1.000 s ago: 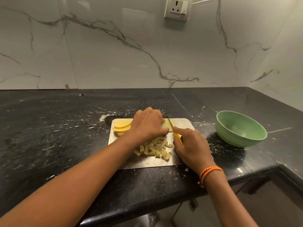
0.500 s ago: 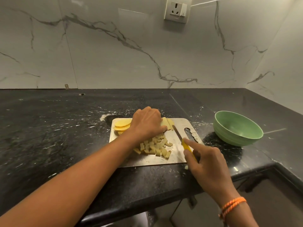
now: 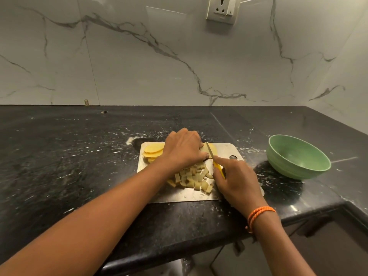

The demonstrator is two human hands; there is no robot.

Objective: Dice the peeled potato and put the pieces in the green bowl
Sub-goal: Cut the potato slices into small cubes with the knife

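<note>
At the centre of the steel cutting board, the left hand lies knuckles-up with its fingers curled down over a stack of potato slices, holding it in place; only the right end of that stack shows past the fingertips. Just beside the left thumb, the knife blade stands edge-down across the stack. The right hand grips the yellow knife handle, fingers wrapped round it and the forefinger laid forward along its top toward the blade. An orange thread band circles the right wrist. Below the left hand and touching the right, a heap of diced potato pieces rests on the board's near half. At the board's far left corner, partly hidden by the left hand, lies a second pile of uncut round slices. The board sits on a black speckled countertop, close to its front edge. The green bowl stands on the counter to the right of the board, apart from it, and holds no pieces. Behind the counter rises a white marble-veined wall bearing a socket plate near the top.
</note>
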